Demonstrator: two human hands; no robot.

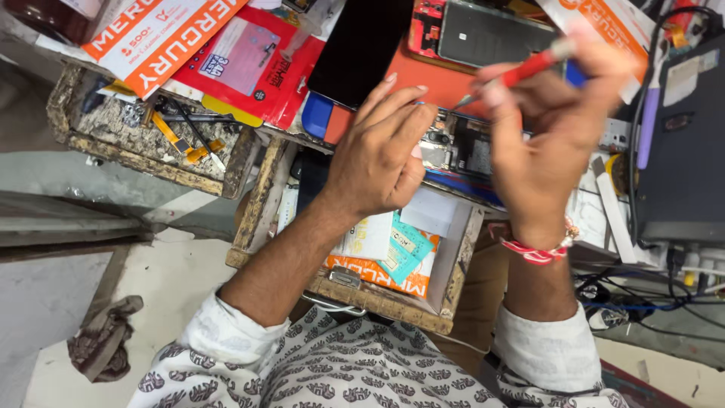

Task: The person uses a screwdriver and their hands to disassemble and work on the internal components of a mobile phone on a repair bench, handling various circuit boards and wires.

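step: screw work on opened phone at bench edge | left hand pressed it down, fingers loosely spread | right hand gripped red screwdriver, tip on phone | next: likely steady tip seating

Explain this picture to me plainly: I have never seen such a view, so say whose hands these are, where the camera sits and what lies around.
The camera sits on a person's head, looking down at their own arms. The right hand holds a red-handled screwdriver, tip down over an opened phone with its insides showing. The left hand steadies that phone. Around lie a dark phone face up, orange and red packets, and an open wooden drawer holding cards and papers. A grey box with cables stands at the right.
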